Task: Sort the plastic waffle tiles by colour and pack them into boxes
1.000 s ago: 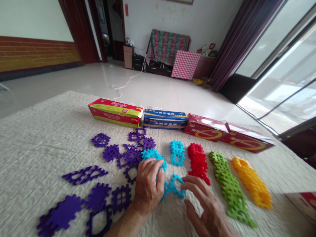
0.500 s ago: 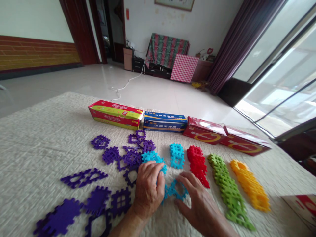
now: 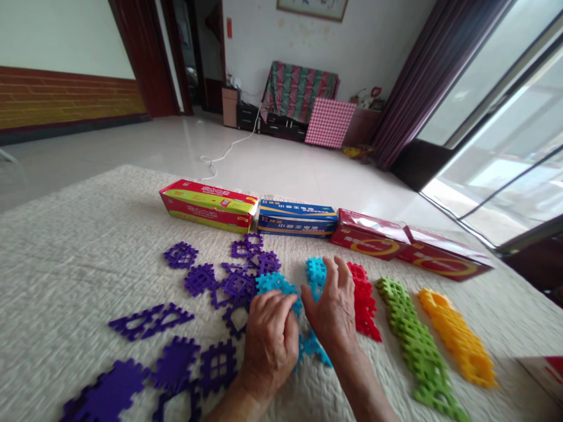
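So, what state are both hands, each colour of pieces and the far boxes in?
Left hand: fingers curled
Right hand: open, fingers spread
Light-blue pieces: partly hidden by hands
Purple pieces: scattered, some overlapping
Red pieces: overlapping row
Green pieces: overlapping row
Yellow pieces: overlapping row
Far boxes: in a row

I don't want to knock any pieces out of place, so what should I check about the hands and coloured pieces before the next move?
1. Left hand at the blue pieces: ok, it is curled over some of them.
2. Right hand clear of the blue pieces: cannot tell; it hides some from view.
3. Red pieces apart from the green pieces: ok, a gap shows.
4. Yellow pieces apart from the green pieces: ok, a gap shows.
5. Purple pieces in one row: not ok, they are scattered and several overlap.
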`<action>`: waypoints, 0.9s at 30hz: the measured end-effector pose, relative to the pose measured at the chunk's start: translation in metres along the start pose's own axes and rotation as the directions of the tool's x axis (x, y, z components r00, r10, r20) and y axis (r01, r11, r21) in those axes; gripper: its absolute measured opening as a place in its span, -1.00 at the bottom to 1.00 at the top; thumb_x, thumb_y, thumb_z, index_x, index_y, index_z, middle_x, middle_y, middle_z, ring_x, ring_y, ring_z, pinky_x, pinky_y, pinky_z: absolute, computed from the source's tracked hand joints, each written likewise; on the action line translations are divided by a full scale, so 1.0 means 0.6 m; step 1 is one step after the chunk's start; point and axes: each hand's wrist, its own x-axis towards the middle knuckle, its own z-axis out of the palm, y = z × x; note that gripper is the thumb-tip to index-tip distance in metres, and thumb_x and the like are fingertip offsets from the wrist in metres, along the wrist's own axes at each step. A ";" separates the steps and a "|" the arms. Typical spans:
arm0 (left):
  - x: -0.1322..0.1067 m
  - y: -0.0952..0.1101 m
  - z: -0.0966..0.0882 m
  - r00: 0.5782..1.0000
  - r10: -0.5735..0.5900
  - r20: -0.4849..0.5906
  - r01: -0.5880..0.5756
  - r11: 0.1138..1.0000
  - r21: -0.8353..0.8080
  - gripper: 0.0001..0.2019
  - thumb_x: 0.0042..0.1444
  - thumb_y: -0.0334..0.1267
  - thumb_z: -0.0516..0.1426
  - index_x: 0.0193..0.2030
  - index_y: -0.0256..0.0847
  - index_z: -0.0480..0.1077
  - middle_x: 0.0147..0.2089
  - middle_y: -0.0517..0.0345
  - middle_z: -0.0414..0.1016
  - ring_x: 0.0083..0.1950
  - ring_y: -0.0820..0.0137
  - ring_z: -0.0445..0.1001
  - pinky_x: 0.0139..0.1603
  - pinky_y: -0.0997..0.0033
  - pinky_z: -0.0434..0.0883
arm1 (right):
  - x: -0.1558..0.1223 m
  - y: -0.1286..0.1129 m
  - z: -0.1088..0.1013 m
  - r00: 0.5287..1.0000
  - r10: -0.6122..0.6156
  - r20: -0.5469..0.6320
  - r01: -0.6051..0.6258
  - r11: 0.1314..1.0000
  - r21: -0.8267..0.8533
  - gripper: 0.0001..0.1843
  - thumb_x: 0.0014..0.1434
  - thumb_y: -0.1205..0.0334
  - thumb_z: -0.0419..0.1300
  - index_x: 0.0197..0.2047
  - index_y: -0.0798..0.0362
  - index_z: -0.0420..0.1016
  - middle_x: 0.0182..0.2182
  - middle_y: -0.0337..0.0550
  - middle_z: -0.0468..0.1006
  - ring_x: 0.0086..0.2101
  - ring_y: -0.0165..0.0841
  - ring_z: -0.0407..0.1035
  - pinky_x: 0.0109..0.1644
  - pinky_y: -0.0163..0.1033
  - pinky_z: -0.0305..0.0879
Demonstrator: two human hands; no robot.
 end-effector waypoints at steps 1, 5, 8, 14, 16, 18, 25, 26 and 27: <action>0.000 0.000 0.000 1.000 -0.002 0.000 0.002 1.000 -0.003 -0.71 0.18 -0.48 0.00 -0.02 -0.23 0.42 -0.12 0.00 0.54 -0.01 0.22 0.45 0.03 0.10 0.40 | 0.000 0.002 0.003 1.000 -0.001 0.000 0.001 1.000 -0.004 -0.36 0.12 0.20 0.15 0.25 0.10 0.11 0.23 0.25 0.12 0.20 0.10 0.06 0.10 0.28 0.22; 0.001 -0.001 0.001 1.000 -0.009 0.007 0.009 1.000 -0.007 -0.71 0.17 -0.47 0.00 -0.02 -0.22 0.42 -0.11 -0.01 0.54 0.00 0.21 0.45 0.04 0.09 0.40 | 0.000 0.007 0.008 1.000 0.007 0.018 -0.008 0.999 0.052 -0.35 0.12 0.26 0.11 0.27 0.05 0.07 0.25 0.21 0.09 0.23 0.08 0.05 0.10 0.28 0.24; 0.002 0.000 0.001 1.000 -0.008 -0.001 0.008 1.000 -0.006 -0.71 0.16 -0.48 0.00 -0.04 -0.22 0.42 -0.12 -0.01 0.54 -0.02 0.21 0.45 0.03 0.10 0.40 | 0.000 0.008 0.006 1.000 -0.002 0.022 0.000 0.996 0.084 -0.34 0.10 0.30 0.10 0.28 0.03 0.06 0.26 0.19 0.08 0.24 0.09 0.04 0.11 0.28 0.23; 0.002 0.002 0.000 1.000 -0.016 0.000 0.016 1.000 -0.014 -0.72 0.17 -0.48 -0.01 -0.05 -0.21 0.43 -0.13 0.00 0.54 -0.02 0.21 0.45 0.01 0.12 0.40 | 0.009 0.011 0.005 0.996 -0.070 0.048 0.065 0.994 0.093 -0.32 0.08 0.35 0.09 0.28 0.02 0.06 0.27 0.18 0.08 0.25 0.06 0.03 0.13 0.28 0.22; 0.002 0.001 0.000 1.000 -0.018 0.004 0.018 1.000 -0.014 -0.71 0.17 -0.48 0.00 -0.05 -0.22 0.42 -0.12 0.00 0.54 -0.02 0.21 0.45 0.02 0.11 0.39 | 0.008 0.012 -0.002 0.995 -0.088 0.055 0.084 0.993 0.086 -0.34 0.09 0.32 0.10 0.27 0.07 0.08 0.26 0.20 0.08 0.25 0.05 0.03 0.15 0.26 0.21; 0.001 0.001 -0.001 1.000 -0.021 0.009 0.021 1.000 -0.014 -0.71 0.16 -0.49 0.00 -0.04 -0.22 0.42 -0.12 0.00 0.54 -0.02 0.22 0.44 0.02 0.12 0.39 | -0.001 0.012 -0.019 0.995 -0.097 0.035 0.093 0.992 0.088 -0.41 0.13 0.28 0.10 0.24 0.09 0.14 0.25 0.17 0.13 0.23 0.01 0.07 0.18 0.22 0.21; 0.003 -0.001 -0.004 0.999 -0.016 0.031 0.016 1.000 -0.013 -0.74 0.18 -0.46 0.02 -0.04 -0.24 0.43 -0.14 0.02 0.55 -0.01 0.24 0.44 0.05 0.14 0.37 | -0.085 0.031 -0.102 0.972 -0.137 0.192 0.092 0.970 0.224 -0.79 0.22 0.25 0.08 -0.06 -0.04 0.37 -0.09 -0.09 0.44 -0.11 -0.27 0.42 -0.07 -0.11 0.42; 0.003 -0.001 -0.004 0.999 -0.013 0.035 0.013 1.000 -0.010 -0.74 0.18 -0.45 0.02 -0.04 -0.24 0.43 -0.14 0.02 0.55 -0.01 0.24 0.44 0.05 0.13 0.37 | -0.097 0.033 -0.105 0.969 -0.146 0.201 0.097 0.967 0.234 -0.79 0.21 0.25 0.08 -0.06 -0.03 0.36 -0.10 -0.08 0.44 -0.12 -0.27 0.42 -0.08 -0.12 0.43; 0.002 -0.002 -0.004 0.999 -0.011 0.038 0.011 1.000 -0.008 -0.74 0.18 -0.44 0.02 -0.04 -0.24 0.44 -0.13 0.02 0.56 -0.01 0.24 0.44 0.05 0.14 0.36 | -0.108 0.034 -0.107 0.968 -0.146 0.202 0.097 0.967 0.234 -0.77 0.21 0.24 0.09 -0.05 -0.03 0.35 -0.09 -0.07 0.44 -0.11 -0.26 0.41 -0.08 -0.11 0.43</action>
